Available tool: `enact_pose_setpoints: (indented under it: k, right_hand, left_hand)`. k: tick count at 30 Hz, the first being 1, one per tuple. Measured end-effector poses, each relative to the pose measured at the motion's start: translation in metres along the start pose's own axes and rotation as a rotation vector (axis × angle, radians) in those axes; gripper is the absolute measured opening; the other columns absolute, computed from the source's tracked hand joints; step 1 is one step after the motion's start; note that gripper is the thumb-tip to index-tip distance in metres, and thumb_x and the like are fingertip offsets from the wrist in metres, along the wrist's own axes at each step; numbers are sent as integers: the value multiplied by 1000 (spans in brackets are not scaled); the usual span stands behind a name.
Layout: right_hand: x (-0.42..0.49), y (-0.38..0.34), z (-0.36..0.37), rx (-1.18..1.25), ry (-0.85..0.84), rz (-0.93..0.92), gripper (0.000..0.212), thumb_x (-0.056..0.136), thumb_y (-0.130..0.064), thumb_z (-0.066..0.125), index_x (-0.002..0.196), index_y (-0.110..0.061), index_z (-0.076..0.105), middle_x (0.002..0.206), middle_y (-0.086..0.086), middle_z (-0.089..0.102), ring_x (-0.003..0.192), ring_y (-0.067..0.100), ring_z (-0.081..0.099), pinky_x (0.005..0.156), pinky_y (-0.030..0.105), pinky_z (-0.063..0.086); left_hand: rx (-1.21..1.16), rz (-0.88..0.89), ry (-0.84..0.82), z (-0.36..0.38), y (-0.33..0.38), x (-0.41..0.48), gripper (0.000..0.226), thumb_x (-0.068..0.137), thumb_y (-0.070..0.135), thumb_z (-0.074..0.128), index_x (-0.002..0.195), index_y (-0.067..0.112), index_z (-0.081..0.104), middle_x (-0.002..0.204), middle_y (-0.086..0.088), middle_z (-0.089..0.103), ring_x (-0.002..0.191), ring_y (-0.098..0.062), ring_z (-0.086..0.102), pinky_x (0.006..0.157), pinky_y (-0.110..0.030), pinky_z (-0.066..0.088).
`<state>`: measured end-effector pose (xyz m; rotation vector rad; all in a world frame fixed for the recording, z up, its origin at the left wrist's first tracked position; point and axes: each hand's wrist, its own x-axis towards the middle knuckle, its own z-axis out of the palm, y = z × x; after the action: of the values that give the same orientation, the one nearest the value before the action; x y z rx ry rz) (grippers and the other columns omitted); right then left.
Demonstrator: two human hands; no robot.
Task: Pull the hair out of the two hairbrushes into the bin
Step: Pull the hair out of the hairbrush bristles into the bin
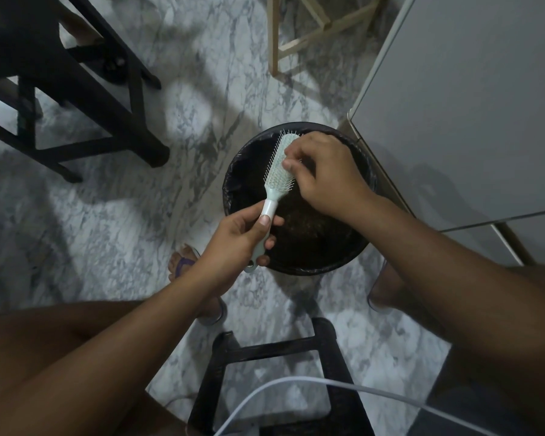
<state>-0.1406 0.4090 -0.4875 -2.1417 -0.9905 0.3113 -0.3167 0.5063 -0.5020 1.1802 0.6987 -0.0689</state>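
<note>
hairbrush (277, 171) handle: mostly hidden in left hand (233, 240) | its head: partly covered by right hand (324, 174) | hair: too fine to tell

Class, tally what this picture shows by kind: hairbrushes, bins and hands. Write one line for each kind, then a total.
Hairbrush: 1
Bin: 1
Hands: 2, the left hand and the right hand
Total: 4

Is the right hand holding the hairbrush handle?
No, the left hand grips the hairbrush handle; the right hand pinches at the bristles.
</note>
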Motion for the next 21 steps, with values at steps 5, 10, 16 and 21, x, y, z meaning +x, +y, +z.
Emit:
enact_pose_setpoints:
  k: [5,10,16,21]
  right_hand:
    - [15,0,-24,198,166,144,13,95,-18,60,89,-10,68,78,-4,68,71,8,65,69,16,51]
    - [28,21,-51,360,413,246,9,93,-19,63,86,-15,65,79,1,73,73,13,72,72,32,61]
    - [2,59,-27,-36,-39,399,9,89,-19,69,96,-16,75,92,0,74,92,17,70,83,26,54]
    - [-6,41,-12,-125,-79,228,31,92,-31,66,119,-16,70,121,3,69,110,17,64,100,26,48]
  left_hand:
    - [-14,-31,-7,-1,-3,0,34,106,13,47,137,3,56,96,2,68,66,-10,52,50,-24,44]
    - [-39,4,1,0,1,-2,32,107,12,47,136,2,57,103,-3,65,66,-10,51,50,-24,44]
    - [-112,45,4,-1,6,-2,33,106,11,46,137,10,58,106,-3,64,67,-10,51,51,-24,43]
    - [-100,46,5,0,4,-1,35,106,12,49,140,10,57,105,-2,66,68,-11,53,50,-25,44]
